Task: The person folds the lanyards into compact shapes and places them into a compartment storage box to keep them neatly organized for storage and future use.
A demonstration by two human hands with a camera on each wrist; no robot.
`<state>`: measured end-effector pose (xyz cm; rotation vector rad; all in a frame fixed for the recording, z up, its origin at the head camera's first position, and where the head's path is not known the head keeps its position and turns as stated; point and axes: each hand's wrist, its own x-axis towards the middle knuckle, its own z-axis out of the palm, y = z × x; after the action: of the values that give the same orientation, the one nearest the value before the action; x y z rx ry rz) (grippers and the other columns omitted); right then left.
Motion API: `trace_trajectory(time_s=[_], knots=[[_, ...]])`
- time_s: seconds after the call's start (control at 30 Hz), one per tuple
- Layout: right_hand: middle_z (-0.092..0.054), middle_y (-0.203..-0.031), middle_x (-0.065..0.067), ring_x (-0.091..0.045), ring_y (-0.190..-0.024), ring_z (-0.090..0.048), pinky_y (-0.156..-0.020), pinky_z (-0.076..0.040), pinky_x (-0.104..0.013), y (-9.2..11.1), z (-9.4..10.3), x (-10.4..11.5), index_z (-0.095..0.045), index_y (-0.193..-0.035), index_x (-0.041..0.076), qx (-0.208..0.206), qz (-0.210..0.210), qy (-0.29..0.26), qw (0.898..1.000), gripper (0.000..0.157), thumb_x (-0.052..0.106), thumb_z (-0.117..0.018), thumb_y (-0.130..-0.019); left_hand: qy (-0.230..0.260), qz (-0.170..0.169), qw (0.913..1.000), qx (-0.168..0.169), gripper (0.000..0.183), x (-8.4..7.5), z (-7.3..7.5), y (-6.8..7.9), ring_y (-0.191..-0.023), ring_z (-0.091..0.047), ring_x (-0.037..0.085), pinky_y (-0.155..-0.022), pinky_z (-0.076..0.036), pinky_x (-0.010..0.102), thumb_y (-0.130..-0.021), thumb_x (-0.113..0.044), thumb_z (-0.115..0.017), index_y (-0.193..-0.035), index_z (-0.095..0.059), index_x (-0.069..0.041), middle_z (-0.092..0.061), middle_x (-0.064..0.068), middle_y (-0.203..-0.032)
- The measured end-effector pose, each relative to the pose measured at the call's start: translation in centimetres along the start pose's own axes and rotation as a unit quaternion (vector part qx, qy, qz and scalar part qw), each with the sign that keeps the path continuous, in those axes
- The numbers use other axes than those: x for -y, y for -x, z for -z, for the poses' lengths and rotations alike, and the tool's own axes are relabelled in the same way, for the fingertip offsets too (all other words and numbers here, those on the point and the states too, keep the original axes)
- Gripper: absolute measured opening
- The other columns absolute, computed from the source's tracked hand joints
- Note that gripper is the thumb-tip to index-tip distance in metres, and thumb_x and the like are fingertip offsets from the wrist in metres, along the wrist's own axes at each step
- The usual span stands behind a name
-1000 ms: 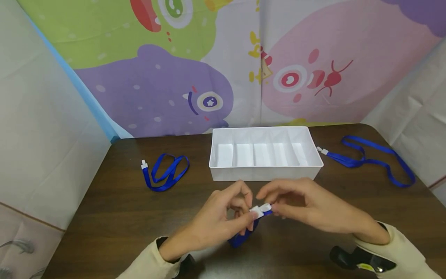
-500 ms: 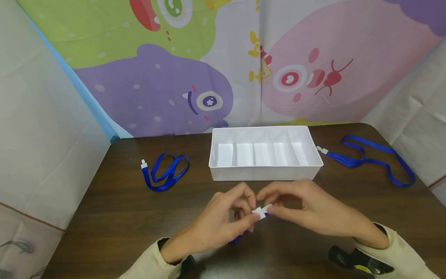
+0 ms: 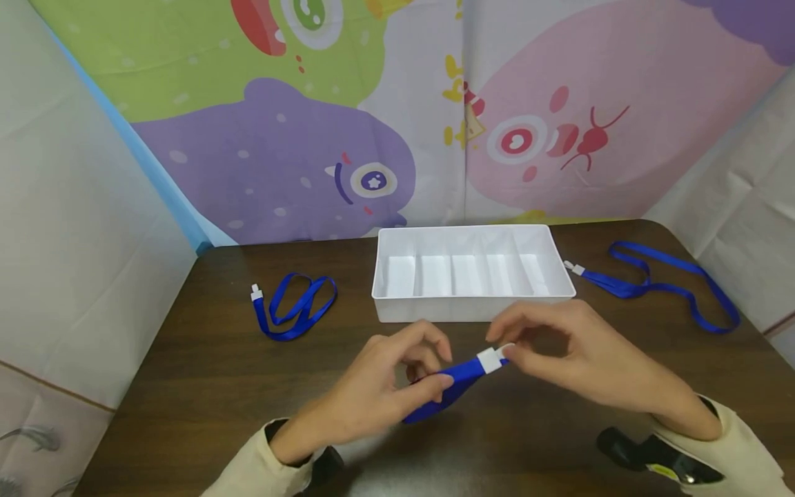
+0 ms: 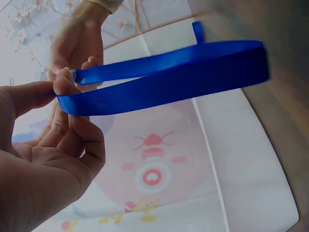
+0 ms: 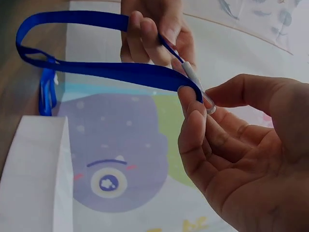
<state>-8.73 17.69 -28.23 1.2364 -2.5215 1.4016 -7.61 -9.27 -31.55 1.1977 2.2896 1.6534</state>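
A blue lanyard [image 3: 462, 379] with a white plastic clip [image 3: 489, 359] stretches between my two hands above the table. My left hand [image 3: 391, 386] pinches the doubled strap between thumb and fingers, to the left of the clip. At the clip's tip, my right hand [image 3: 568, 352] pinches the end with thumb and forefinger. In the left wrist view the blue strap [image 4: 169, 84] loops away from the left fingertips. The right wrist view shows the white clip [image 5: 190, 74] edge-on, its end at the right thumb, with the strap passing over the right fingers.
Behind the hands stands a white tray [image 3: 475, 309] divided into several compartments. One blue lanyard [image 3: 292, 336] lies coiled on the left of the dark wooden table [image 3: 205, 400]; another lanyard [image 3: 671, 286] lies at the right. A cartoon cloth [image 3: 435, 172] hangs behind the table.
The clip has moved right and slightly up with my right hand. My left hand has passed from the clip to the strap, and more blue strap now shows between the hands.
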Motion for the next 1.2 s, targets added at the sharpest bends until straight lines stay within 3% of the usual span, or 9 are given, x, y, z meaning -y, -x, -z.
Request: trace_trajectory(time_s=[0.43, 0.63, 0.9, 1.2], knots=[[-0.068, -0.093, 0.007, -0.01, -0.081, -0.065, -0.073, -0.052, -0.02, 0.8, 2.6, 0.4, -0.068, -0.101, 0.021, -0.059, 0.005, 0.017, 0.998, 0.041, -0.014, -0.072, -0.08, -0.031, -0.021, 0.9989, -0.028, 0.02, -1.0, 2.8, 0.5, -0.068, -0.066, 0.013, -0.066, -0.052, 0.026, -0.093, -0.004, -0.069, -0.107, -0.057, -0.012, -0.069, -0.005, -0.076], [-0.068, -0.093, 0.005, -0.01, -0.08, -0.066, -0.073, -0.053, -0.019, 1.1, 3.3, 0.4, -0.068, -0.101, 0.018, -0.069, 0.008, 0.03, 0.997, 0.042, -0.017, -0.073, -0.078, -0.05, -0.026, 0.9973, -0.048, 0.019, -1.6, 4.0, 0.7, -0.066, -0.065, 0.012, -0.062, -0.051, 0.026, -0.092, -0.005, -0.07, -0.106, -0.058, -0.012, -0.068, -0.006, -0.074], [-0.068, -0.094, 0.0, -0.009, -0.081, -0.066, -0.074, -0.053, -0.017, 1.5, 4.4, -0.1, -0.068, -0.1, 0.013, -0.096, 0.018, 0.054, 0.994, 0.043, -0.021, -0.073, -0.073, -0.057, -0.007, 0.9958, -0.072, 0.015, -2.5, 5.3, 1.1, -0.063, -0.065, 0.009, -0.062, -0.051, 0.029, -0.093, -0.006, -0.07, -0.103, -0.06, -0.013, -0.067, -0.01, -0.071], [-0.068, -0.093, 0.001, -0.012, -0.079, -0.066, -0.071, -0.054, -0.019, 1.7, 5.2, 0.4, -0.068, -0.097, 0.01, -0.113, -0.026, 0.067, 0.991, 0.036, -0.019, -0.074, -0.075, -0.062, 0.001, 0.9936, -0.095, 0.019, -3.1, 6.2, 1.4, -0.067, -0.066, 0.012, -0.065, -0.052, 0.029, -0.092, -0.003, -0.07, -0.104, -0.06, -0.014, -0.068, -0.005, -0.076]])
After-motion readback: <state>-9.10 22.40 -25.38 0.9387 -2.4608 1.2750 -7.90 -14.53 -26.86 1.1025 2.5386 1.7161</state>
